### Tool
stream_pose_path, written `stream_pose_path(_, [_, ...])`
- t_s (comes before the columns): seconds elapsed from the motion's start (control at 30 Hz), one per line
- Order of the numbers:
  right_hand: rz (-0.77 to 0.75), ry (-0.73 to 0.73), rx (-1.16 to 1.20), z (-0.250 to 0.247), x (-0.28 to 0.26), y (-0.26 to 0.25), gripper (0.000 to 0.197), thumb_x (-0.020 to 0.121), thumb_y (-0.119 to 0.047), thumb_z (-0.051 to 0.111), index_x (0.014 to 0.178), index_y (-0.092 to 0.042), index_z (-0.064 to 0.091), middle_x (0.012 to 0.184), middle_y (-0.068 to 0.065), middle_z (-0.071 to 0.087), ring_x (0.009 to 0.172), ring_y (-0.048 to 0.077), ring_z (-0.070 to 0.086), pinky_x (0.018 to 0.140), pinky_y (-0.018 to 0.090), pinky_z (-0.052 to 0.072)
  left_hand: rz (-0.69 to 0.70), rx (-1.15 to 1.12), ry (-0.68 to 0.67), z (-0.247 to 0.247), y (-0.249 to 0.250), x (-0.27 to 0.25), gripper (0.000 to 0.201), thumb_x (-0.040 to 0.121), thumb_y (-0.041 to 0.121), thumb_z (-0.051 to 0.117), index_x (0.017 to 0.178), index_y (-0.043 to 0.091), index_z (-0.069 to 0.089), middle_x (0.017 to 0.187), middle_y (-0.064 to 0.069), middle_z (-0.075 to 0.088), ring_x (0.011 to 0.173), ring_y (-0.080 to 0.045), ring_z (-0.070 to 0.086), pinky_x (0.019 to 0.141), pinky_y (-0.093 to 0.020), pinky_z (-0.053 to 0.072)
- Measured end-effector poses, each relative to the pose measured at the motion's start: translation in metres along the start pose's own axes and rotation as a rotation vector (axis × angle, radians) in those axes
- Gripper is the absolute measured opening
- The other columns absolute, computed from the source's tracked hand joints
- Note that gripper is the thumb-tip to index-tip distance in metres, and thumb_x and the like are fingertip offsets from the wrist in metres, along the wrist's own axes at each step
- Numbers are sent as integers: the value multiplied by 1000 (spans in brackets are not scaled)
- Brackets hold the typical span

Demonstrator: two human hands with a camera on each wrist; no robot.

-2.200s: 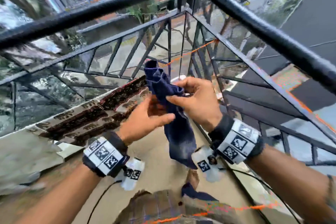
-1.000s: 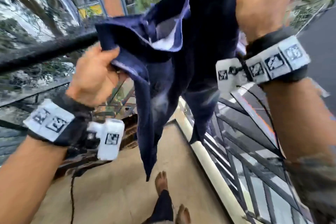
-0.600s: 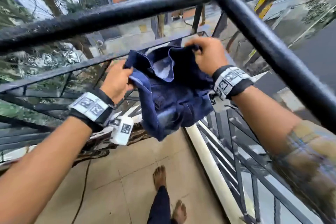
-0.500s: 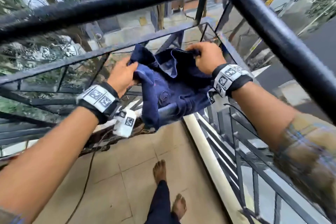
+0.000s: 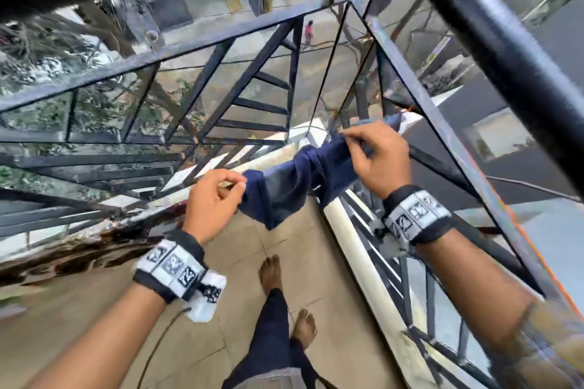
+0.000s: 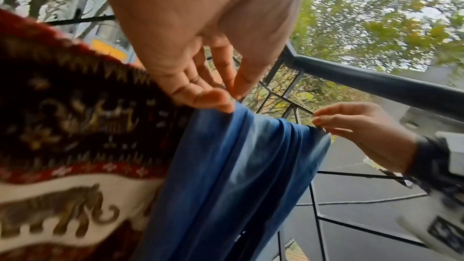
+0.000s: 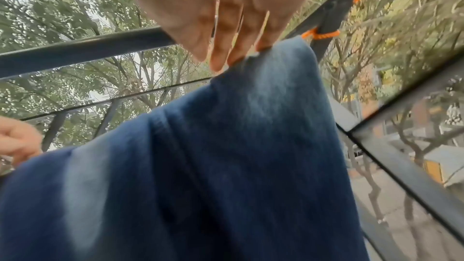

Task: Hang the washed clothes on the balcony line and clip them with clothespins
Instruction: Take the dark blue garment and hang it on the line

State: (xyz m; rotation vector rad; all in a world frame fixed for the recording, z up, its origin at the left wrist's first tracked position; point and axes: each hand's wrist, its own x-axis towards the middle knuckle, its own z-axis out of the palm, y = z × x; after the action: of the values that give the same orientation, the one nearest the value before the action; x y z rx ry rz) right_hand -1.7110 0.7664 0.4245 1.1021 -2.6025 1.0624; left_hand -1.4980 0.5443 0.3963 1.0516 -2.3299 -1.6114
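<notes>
Both your hands pinch the top edge of the navy garment (image 5: 294, 186), left hand (image 5: 211, 202) on its left end between thumb and fingertips, right hand (image 5: 376, 158) on its right end the same way, other fingers loosely curled. Between the two grips the cloth sags in folds and hangs down in front of the balcony railing (image 5: 221, 38), right at the corner where the two runs of black bars meet. That railing fills most of your view, its thick top rail (image 5: 493, 28) sweeping overhead and down the right side. Below it lies the tiled balcony floor (image 5: 126, 309), with your bare feet (image 5: 270, 271) and dark trouser legs beneath the garment. From the left wrist, a red and brown patterned cloth (image 6: 75, 126) with elephant figures hangs just left of the navy fabric, touching it. From the right wrist, you can see the orange line (image 7: 320, 34) knotted round a railing post just beyond the garment's right corner; whether the cloth already lies over a line I cannot tell. Smallest of all, far down on the street, a figure in pink (image 5: 308, 35) stands on the pavement.
</notes>
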Motion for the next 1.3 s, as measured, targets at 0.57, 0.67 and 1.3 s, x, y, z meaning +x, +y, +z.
stream_pose_path(0.57, [736, -338, 311, 95, -56, -42, 20, 90, -40, 63, 95, -21, 62, 93, -2, 70, 88, 17, 64, 86, 38, 52, -412, 141, 266, 65, 7, 2, 34, 84, 51, 69, 93, 18, 74, 97, -7, 75, 95, -32, 69, 75, -30, 46])
stream_pose_path(0.67, [709, -320, 319, 97, -61, -40, 20, 92, -35, 62, 82, -18, 57, 75, -3, 63, 72, 17, 58, 76, 40, 52, -377, 185, 267, 64, 8, -2, 29, 92, 39, 63, 90, 12, 72, 99, -15, 73, 98, -38, 65, 74, -33, 42])
stream_pose_path(1.3, [406, 96, 371, 34, 67, -51, 21, 90, -36, 63, 75, -24, 55, 60, -12, 49, 56, -2, 44, 63, 24, 39, -247, -753, 181, -43, 76, -6, 24, 104, 33, 46, 93, 17, 61, 91, -4, 67, 77, -12, 64, 65, -25, 55])
